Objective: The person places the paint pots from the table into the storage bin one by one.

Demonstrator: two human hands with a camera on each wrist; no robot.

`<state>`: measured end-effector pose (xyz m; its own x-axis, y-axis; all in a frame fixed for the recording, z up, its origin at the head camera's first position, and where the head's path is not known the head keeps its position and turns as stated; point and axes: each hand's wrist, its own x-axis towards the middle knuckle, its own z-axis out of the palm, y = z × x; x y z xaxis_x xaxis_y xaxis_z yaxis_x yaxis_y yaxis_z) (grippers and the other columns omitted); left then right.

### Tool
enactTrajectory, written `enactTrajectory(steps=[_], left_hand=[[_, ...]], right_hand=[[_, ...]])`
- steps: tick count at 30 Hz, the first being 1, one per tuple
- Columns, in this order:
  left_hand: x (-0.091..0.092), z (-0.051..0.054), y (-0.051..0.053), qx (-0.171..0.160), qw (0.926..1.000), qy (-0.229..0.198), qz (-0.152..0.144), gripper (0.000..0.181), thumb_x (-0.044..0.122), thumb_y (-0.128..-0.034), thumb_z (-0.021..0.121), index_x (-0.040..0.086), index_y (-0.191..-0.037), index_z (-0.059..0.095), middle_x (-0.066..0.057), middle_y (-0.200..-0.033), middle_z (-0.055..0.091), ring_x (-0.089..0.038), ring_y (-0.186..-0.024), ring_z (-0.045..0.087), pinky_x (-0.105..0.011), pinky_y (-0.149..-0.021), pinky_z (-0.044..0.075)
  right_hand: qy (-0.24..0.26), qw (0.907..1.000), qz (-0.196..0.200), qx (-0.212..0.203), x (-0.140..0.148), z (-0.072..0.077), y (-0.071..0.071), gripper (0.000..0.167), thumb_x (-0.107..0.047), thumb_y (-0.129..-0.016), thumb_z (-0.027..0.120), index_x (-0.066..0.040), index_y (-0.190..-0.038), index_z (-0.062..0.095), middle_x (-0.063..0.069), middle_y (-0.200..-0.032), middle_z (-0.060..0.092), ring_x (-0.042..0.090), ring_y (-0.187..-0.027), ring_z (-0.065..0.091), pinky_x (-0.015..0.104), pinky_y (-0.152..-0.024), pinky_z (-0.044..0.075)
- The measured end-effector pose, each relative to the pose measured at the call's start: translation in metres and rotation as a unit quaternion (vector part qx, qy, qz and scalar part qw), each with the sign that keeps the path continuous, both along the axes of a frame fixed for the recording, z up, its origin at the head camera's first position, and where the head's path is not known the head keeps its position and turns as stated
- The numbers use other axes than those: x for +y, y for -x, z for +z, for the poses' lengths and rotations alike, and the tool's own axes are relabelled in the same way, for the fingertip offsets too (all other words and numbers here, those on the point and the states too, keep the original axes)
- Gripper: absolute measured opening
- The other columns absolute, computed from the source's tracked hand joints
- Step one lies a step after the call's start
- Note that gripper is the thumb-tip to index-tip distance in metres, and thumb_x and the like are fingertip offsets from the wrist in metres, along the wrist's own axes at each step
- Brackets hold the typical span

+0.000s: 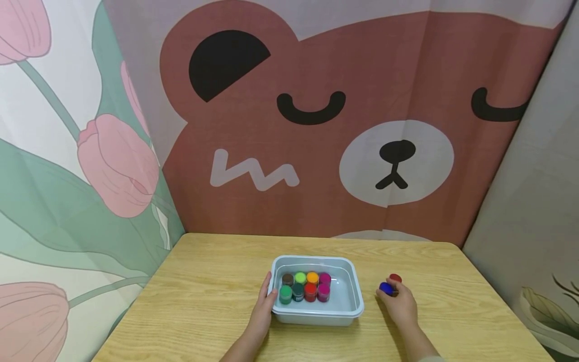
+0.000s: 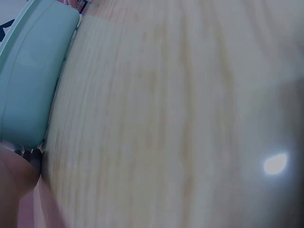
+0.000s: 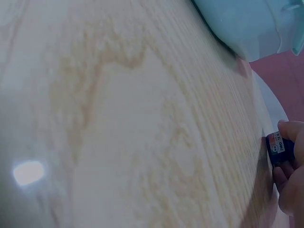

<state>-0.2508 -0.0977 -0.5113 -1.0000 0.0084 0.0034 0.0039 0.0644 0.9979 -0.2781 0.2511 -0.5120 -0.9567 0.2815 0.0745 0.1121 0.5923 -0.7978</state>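
A pale blue plastic container (image 1: 316, 318) stands on the table, and its wall shows in the left wrist view. Along its left side lies my left hand (image 1: 261, 312), thumb at the rim and fingers against the outer wall. Small paint jars sit inside in two rows at the left, among them a green jar (image 1: 285, 294), a brown jar (image 1: 287, 279) and an orange jar (image 1: 312, 277). To the container's right, my right hand (image 1: 401, 305) pinches a blue paint jar (image 1: 386, 288), labelled in the right wrist view. Just behind it is a red-topped jar (image 1: 395, 277), partly hidden by the fingers.
The wood-grain table (image 1: 217, 271) reaches back to a hanging cloth (image 1: 253, 211) printed with a bear. A tulip-patterned cloth (image 1: 68, 201) hangs on the left, and another pale cloth (image 1: 520, 201) on the right. The container's right part shows bare floor.
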Motion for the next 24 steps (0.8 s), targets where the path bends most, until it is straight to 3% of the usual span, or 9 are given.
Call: enactTrajectory(steps=[6, 16, 24], left_hand=[[0.000, 0.000, 0.000, 0.006, 1.0000, 0.001, -0.002, 0.060, 0.034, -0.1040, 0.038, 0.020, -0.158, 0.017, -0.017, -0.164, 0.013, -0.048, -0.149, 0.007, -0.073, -0.114, 0.007], [0.000, 0.001, 0.000, 0.012, 0.9999, -0.008, 0.004, 0.059, 0.030, -0.1038, 0.039, 0.019, -0.158, 0.018, -0.017, -0.164, 0.014, -0.048, -0.149, 0.008, -0.072, -0.114, 0.008], [0.000, -0.001, 0.000, 0.006, 1.0000, -0.003, 0.003, 0.059, 0.031, -0.1042, 0.039, 0.020, -0.158, 0.018, -0.016, -0.164, 0.015, -0.047, -0.149, 0.009, -0.072, -0.115, 0.009]], right_hand=[[0.011, 0.9999, 0.002, -0.009, -0.001, 0.002, -0.001, 0.060, -0.026, -0.092, 0.065, 0.004, -0.141, 0.046, 0.036, -0.143, 0.041, 0.053, -0.133, 0.038, 0.062, -0.112, 0.032], [0.030, 0.9988, 0.018, 0.035, -0.013, 0.024, -0.004, 0.058, -0.025, -0.092, 0.067, 0.002, -0.140, 0.049, 0.031, -0.136, 0.050, 0.043, -0.120, 0.053, 0.051, -0.099, 0.049], [0.041, 0.9967, 0.027, 0.065, -0.027, 0.046, -0.003, 0.055, -0.023, -0.091, 0.070, 0.000, -0.138, 0.053, 0.026, -0.134, 0.053, 0.035, -0.114, 0.055, 0.018, -0.078, 0.048]])
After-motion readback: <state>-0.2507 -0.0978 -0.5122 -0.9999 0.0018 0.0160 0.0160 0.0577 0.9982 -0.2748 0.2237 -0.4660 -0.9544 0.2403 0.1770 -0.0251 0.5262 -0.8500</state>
